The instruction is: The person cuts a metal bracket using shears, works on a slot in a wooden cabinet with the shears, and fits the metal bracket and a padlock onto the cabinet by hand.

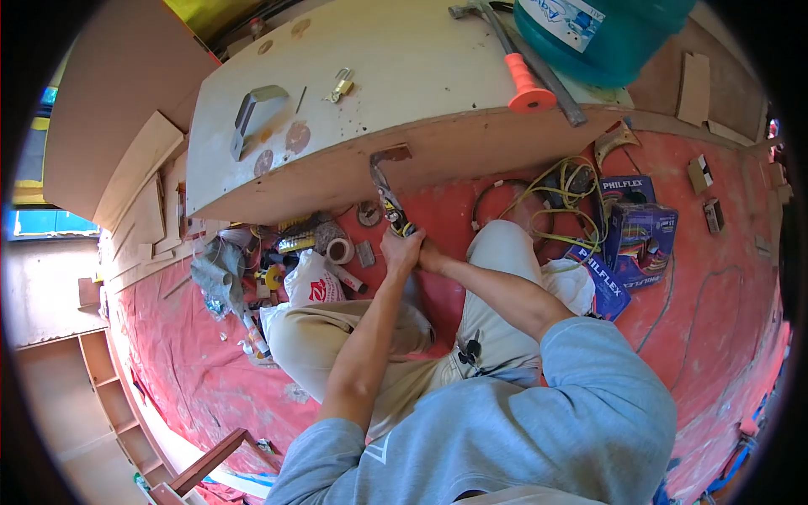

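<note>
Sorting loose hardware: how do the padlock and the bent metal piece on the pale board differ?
Color: the padlock has a brass-gold body; the bent metal piece is gray.
Size: the padlock is compact; the bent metal piece is clearly longer.
Shape: the padlock has a blocky body with a shackle; the bent metal piece is an angled strip.
Shared: both rest on the pale board.

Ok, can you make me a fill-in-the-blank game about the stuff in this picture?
The writing on the white bag is the colour ____.
The big word printed on the blue boxes is ____.
Of the hammer and the padlock, the one closer to the big jug is the ____.
The tool in the left hand points ____ from the person's chest.

Missing words: red; PHILFLEX; hammer; away.
</note>
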`<move>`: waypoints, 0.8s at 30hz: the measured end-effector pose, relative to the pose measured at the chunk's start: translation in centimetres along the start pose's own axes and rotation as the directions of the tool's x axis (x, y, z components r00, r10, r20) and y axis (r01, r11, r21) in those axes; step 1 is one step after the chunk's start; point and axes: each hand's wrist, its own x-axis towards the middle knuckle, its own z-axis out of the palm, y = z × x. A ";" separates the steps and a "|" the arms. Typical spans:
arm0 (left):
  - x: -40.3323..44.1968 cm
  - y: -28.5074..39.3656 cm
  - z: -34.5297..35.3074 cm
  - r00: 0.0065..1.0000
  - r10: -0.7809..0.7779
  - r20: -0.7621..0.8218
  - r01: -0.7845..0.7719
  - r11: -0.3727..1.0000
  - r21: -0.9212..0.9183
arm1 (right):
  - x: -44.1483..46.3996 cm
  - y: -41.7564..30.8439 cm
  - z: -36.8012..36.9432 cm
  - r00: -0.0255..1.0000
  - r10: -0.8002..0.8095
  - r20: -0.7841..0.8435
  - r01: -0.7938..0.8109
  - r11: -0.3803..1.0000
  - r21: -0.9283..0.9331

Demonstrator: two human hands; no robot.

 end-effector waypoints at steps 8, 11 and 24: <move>0.8 -1.2 0.4 0.995 0.033 0.095 -0.012 0.976 -0.216 | -0.1 -1.3 -0.8 0.984 0.116 0.134 -0.121 0.992 0.031; 0.6 -0.7 -0.3 0.992 -0.002 0.129 0.029 0.979 -0.201 | 0.7 0.3 -0.8 0.967 0.071 0.246 -0.145 0.944 0.296; 2.0 -1.6 0.3 0.992 -0.061 0.109 0.066 0.997 -0.044 | 1.1 0.6 -0.6 0.995 -0.033 0.096 0.019 0.989 0.148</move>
